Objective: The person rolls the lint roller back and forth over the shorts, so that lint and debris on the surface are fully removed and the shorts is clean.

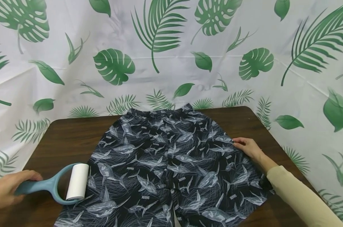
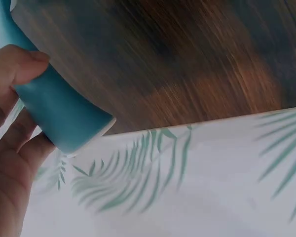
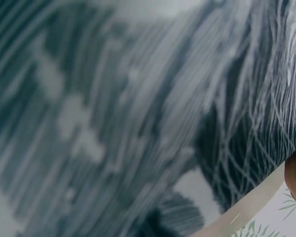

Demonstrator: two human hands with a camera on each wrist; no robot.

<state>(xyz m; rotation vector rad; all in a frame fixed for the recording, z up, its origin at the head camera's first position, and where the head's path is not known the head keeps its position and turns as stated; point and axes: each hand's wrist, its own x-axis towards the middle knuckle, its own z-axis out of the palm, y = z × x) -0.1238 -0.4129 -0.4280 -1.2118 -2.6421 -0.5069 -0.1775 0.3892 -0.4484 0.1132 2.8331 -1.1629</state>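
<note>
A pair of black shorts [image 1: 165, 164] with a grey shark print lies spread flat, waistband toward the back; its lower leg ends run past the bottom of the head view. At the left, my left hand [image 1: 9, 189] grips the blue handle of a lint roller [image 1: 78, 181]. Its white roll touches or overlaps the left edge of the shorts. In the left wrist view, fingers and thumb wrap around the handle [image 2: 64, 108]. My right hand [image 1: 249, 148] pinches the right side edge of the shorts. Shark-print cloth [image 3: 138, 108] fills most of the right wrist view, close and blurred.
The dark wooden table [image 1: 72, 135] has rounded corners and shows on both sides of the shorts. Behind and around it hangs a white cloth [image 1: 171, 78] printed with green leaves.
</note>
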